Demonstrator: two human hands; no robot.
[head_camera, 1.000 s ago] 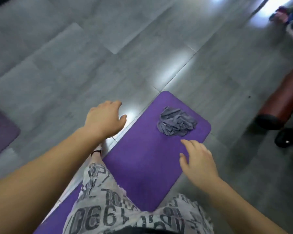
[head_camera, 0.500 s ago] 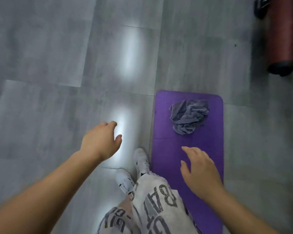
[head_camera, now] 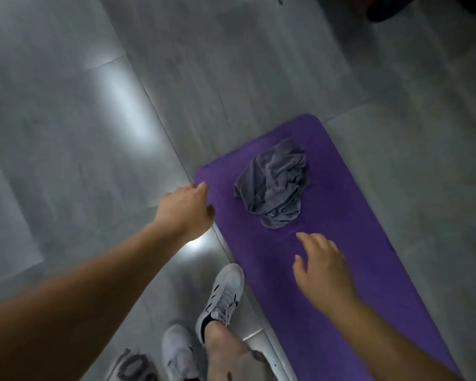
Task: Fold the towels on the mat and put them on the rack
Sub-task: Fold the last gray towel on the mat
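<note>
Towel [head_camera: 272, 185] crumpled on mat [head_camera: 355, 243]; left hand [head_camera: 184, 210] and right hand [head_camera: 324, 273] relaxed, empty; trouser lettering [head_camera: 129, 367] blurred.

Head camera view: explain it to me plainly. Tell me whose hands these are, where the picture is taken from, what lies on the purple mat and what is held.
There is no machine here. A person wears a wide-angle camera on the head, so the single picture looks forward and down over their own arms. The left hand reaches to the far left corner of the purple mat; whether it touches the mat is unclear. The right hand is over the mat, just short of the towel. Both hands are open and hold nothing. The grey towel lies crumpled in a heap on the mat, not yet folded. The mat lies on a grey tiled floor, and the person's white shoes stand beside its edge. No rack shows in this picture.
</note>
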